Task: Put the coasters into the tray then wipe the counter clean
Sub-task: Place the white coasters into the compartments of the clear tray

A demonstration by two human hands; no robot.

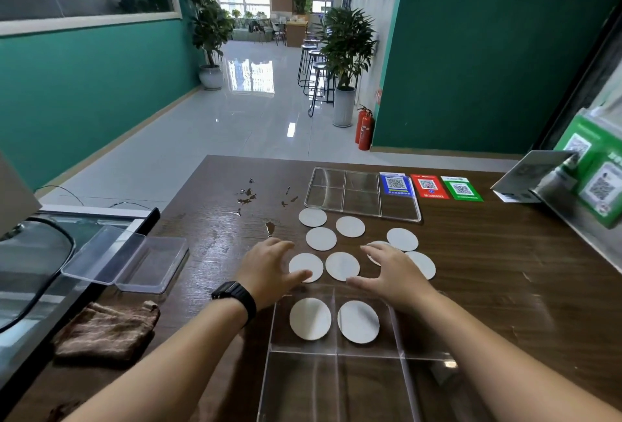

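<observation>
Under the open, empty hands (331,270), two coasters (400,260) are partly hidden; the near tray (336,354) is cut off.

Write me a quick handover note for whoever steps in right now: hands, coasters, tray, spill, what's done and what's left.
Left hand: open, fingers spread, thumb on a loose coaster.
Right hand: open, hovering over another coaster; holds nothing.
Done: two coasters lie in the near clear tray.
Left: eight coasters on the counter, between the near tray and a second, empty tray.
Spill not yet wiped; brown cloth lies untouched at the left.
</observation>
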